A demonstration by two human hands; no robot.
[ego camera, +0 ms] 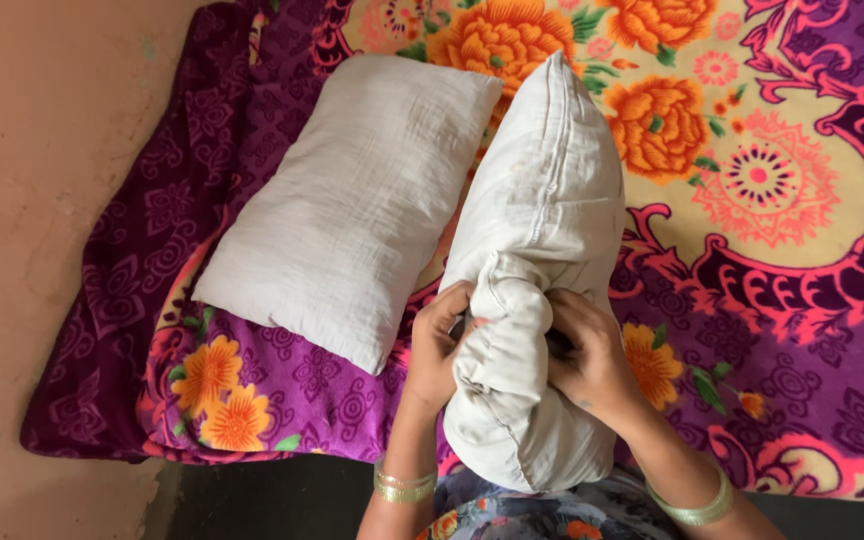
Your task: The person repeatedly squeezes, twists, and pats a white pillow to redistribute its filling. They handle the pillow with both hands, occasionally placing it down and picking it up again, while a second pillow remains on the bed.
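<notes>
Off-white cloth covers the pillow [537,250] held on end at the middle of the view, its lower end toward 6 o'clock near the person's lap. Left hand [439,345] clutches the bunched cover on the 9 o'clock side, fingers curled into the folds; right hand [589,358] grips it from 3 o'clock, fingers closed on the fabric. A second pillow [347,205] lies flat at 10 o'clock, touching the first, on a purple floral blanket [792,250] spread over the floor [42,150].
</notes>
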